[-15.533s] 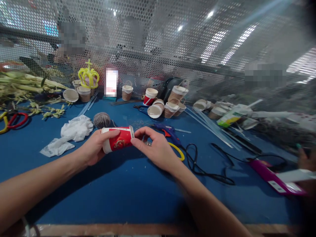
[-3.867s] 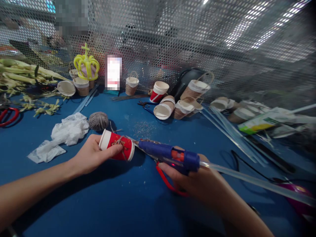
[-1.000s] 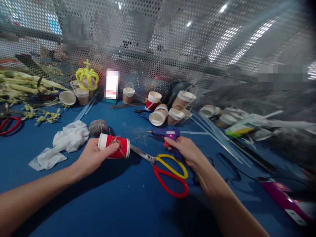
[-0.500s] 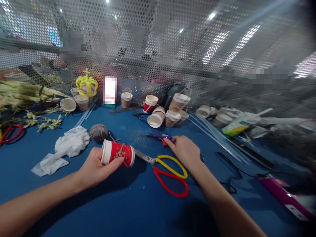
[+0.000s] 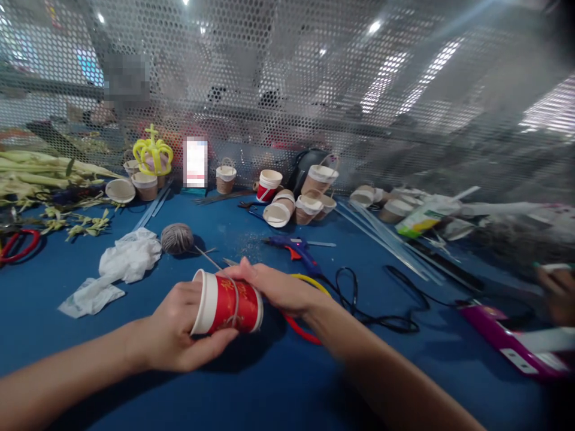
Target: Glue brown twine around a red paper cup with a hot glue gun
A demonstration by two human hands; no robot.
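A red and white paper cup [image 5: 245,302] lies tilted on its side in my left hand [image 5: 175,335]. The left fingers reach into its open mouth and the thumb presses on the outside. Grey yarn wraps round the cup and runs back to a yarn ball [image 5: 176,238]. My right hand [image 5: 274,287] is closed against the cup's upper far side, near the yarn; its fingertips are partly hidden. Under my right wrist lie scissors with yellow and red handles [image 5: 309,334], mostly covered. A blue glue gun [image 5: 294,244] rests beyond, with a clear glue stick in it.
Crumpled white plastic [image 5: 128,257] lies left. Several small brown cups [image 5: 309,206] stand or lie at the back, beside another red cup [image 5: 268,187]. Clear glue sticks [image 5: 386,239], a black cable [image 5: 381,323] and a purple power strip [image 5: 498,341] lie right. Another person's hand [image 5: 557,290] shows at the right edge.
My right hand has let go of the glue gun and moved left to the cup. The left hand has shifted slightly right and down, turning the cup. Another person's hand has appeared at right.
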